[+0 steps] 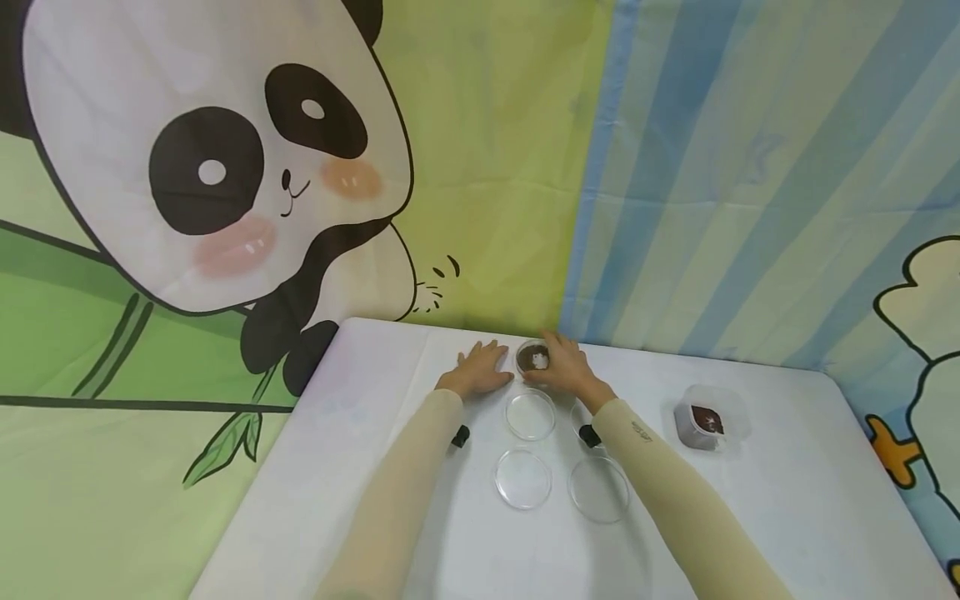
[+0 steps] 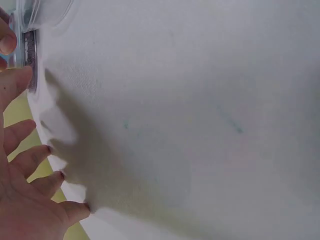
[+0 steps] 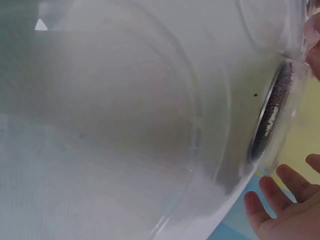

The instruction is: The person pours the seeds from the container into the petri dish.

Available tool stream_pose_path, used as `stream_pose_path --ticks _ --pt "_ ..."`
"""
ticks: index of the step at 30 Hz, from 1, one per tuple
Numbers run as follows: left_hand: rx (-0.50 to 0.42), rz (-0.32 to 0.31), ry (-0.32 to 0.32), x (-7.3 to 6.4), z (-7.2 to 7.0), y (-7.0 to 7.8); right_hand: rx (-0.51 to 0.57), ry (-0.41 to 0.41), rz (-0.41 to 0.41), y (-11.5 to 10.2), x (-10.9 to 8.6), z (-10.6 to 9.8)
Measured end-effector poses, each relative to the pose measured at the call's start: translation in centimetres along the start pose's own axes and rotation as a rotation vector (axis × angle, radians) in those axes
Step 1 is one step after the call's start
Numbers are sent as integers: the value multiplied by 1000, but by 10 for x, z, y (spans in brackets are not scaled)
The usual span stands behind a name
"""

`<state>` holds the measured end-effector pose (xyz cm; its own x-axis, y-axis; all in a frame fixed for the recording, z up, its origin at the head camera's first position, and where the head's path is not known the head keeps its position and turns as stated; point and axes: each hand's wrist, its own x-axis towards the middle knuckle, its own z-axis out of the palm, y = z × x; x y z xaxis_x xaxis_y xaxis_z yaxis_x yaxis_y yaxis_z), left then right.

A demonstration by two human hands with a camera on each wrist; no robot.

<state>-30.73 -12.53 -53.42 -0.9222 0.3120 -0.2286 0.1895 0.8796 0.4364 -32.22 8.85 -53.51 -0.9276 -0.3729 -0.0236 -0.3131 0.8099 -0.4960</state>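
Observation:
At the far edge of the table, my right hand [image 1: 567,367] holds a petri dish of dark brown crumbly material [image 1: 533,357] from its right side. The thumb lies at the near rim and the fingers spread round the far side. Pale bits show on the dark fill in the right wrist view. My left hand [image 1: 477,372] rests just left of that dish, fingers spread and pointing forward. Its thumb reaches towards the dish wall. A clear petri dish [image 1: 530,415] stands right in front of the filled one.
Two more clear dishes, one on the left [image 1: 523,479] and one on the right [image 1: 599,489], lie nearer. Another is partly hidden under my right forearm. A clear tub with brown contents [image 1: 701,421] stands to the right. A panda-printed curtain [image 1: 480,167] hangs behind the white table.

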Motion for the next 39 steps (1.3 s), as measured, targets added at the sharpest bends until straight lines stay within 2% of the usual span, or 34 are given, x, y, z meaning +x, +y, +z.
stream_pose_path --ticks 7,14,19,25,31,39 --pt "-29 63 36 -10 -2 -4 95 72 19 -5 -19 -18" --pt "-74 118 99 -31 -5 0 146 149 10 -5 -48 -37" --pt "-87 167 126 -47 -1 5 195 198 2 -3 -74 -46" --pt "-148 192 165 -70 7 12 214 262 -13 3 -105 -51" --pt "-137 219 197 -90 17 14 227 300 -39 7 -131 -50" --pt "-141 211 225 -109 28 21 213 341 -58 18 -160 -43"
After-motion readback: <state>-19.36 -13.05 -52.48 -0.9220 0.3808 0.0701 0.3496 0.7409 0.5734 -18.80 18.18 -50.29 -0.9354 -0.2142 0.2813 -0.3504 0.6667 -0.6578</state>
